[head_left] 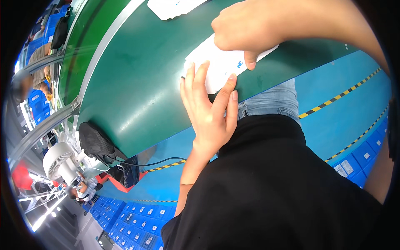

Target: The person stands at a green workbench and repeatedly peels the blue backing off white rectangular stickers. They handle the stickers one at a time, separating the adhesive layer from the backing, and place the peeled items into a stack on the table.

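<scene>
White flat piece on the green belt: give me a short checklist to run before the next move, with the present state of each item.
1. White flat piece lies flat on the green belt: ok.
2. Left hand touches its near edge with fingertips: ok.
3. Right hand presses on its top, thumb on the surface: ok.
4. Either hand has a closed grip around the piece: not ok, both rest on it with fingers spread or curled over.
5. Second white piece further up the belt is apart from this one: ok.
6. Belt moving or stopped: cannot tell.
</scene>
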A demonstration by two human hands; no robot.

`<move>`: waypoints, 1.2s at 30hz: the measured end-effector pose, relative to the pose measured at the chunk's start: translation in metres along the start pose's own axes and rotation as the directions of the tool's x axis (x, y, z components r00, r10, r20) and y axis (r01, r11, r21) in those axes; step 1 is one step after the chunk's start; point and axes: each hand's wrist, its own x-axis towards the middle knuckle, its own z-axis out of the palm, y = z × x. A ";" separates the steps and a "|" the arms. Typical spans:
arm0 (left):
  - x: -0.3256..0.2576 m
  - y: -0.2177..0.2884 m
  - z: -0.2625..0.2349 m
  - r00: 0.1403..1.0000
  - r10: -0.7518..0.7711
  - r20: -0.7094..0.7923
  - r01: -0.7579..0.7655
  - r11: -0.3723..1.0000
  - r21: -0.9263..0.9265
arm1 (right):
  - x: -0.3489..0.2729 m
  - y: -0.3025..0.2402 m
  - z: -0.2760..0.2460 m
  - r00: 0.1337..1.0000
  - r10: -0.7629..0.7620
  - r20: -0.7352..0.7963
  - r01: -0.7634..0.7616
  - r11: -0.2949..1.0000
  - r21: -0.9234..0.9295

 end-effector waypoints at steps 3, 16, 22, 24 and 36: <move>-0.004 0.006 -0.004 0.998 -0.041 0.047 0.038 0.997 0.070 | 0.001 0.001 0.002 1.000 -0.013 -0.024 0.013 1.000 0.021; -0.021 0.002 -0.012 0.995 -0.095 -0.007 0.095 0.984 0.153 | -0.002 0.001 0.002 1.000 0.028 -0.008 -0.028 0.997 0.069; -0.021 0.002 -0.012 0.993 -0.115 -0.016 0.116 0.981 0.154 | -0.019 -0.023 0.007 0.972 0.150 -0.181 -0.138 0.988 0.075; -0.024 0.004 -0.009 0.990 -0.136 -0.033 0.140 0.970 0.196 | -0.024 -0.024 0.008 0.959 0.186 -0.213 -0.169 0.981 0.096; -0.021 0.011 -0.010 0.978 -0.207 -0.018 0.206 0.959 0.194 | -0.022 -0.003 0.019 0.989 0.080 -0.121 -0.067 0.991 0.112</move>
